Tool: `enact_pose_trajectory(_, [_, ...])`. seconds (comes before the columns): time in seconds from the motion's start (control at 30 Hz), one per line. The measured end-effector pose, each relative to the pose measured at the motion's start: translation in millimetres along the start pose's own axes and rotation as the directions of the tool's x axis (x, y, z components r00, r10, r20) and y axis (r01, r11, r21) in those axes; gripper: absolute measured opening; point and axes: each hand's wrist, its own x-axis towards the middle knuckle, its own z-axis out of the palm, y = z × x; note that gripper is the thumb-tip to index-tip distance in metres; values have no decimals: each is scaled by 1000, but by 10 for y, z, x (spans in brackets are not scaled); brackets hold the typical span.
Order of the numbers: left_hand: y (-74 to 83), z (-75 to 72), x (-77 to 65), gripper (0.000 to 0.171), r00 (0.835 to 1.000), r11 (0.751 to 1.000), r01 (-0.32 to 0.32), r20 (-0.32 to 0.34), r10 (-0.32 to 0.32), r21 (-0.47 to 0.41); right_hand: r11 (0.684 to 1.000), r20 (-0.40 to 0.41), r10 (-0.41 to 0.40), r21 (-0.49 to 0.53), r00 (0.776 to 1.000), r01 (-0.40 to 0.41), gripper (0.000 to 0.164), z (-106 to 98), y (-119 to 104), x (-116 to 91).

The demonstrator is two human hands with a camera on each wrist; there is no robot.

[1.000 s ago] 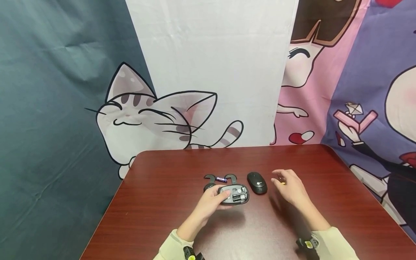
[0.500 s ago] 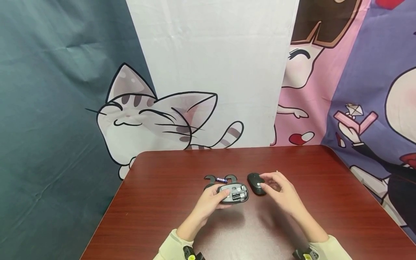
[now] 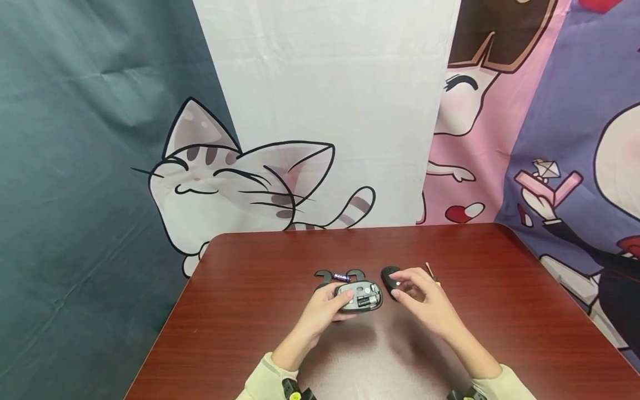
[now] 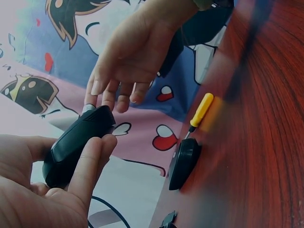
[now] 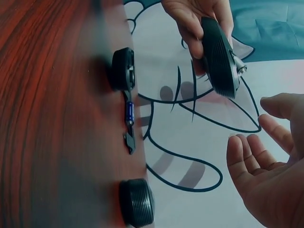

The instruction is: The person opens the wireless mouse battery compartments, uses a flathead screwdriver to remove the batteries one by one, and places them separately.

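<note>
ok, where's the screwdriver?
Left wrist view: the screwdriver lies on the table, right of centre, shaft toward the black mouse there. Head view: right of that mouse, partly hidden by the right hand.

On the dark red wood-grained table (image 3: pixel 235 333), we see a small blue tube battery (image 3: pixel 341 277) between two black curved plastic pieces (image 3: pixel 357 274), behind the grey-bottomed oval plastic mouse (image 3: pixel 354 303) in the left hand (image 3: pixel 320 308), with a black oval plastic mouse (image 3: pixel 389 274) and a yellow-handled thin screwdriver (image 4: pixel 199 117) to the right.
</note>
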Motion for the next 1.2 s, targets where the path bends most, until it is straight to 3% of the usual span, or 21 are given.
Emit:
enact_pose_trajectory(0.17, [-9, 4, 9, 43, 1000, 1000, -2, -3, 2, -8, 998, 34, -30, 64, 999, 28, 31, 10, -129, 17])
enact_pose_trajectory(0.37, [-20, 5, 17, 44, 1000, 1000, -1, -7, 1, -5, 988, 58, -84, 135, 995, 76, 35, 80, 5, -6])
enact_pose_trajectory(0.57, [-12, 6, 20, 45, 1000, 1000, 4, -3, -4, -3, 991, 81, -87, 105, 993, 78, 35, 139, 192, -40])
enact_pose_trajectory(1.03, [16, 31, 17, 45, 1000, 1000, 16, -1, -16, 18, 998, 125, -64, -8, 990, 65, 29, 193, 182, -65])
enact_pose_trajectory(1.2, [12, 40, 24, 40, 1000, 1000, 15, 0, -15, 24, 994, 120, -93, -49, 988, 100, 28, 209, 212, -66])
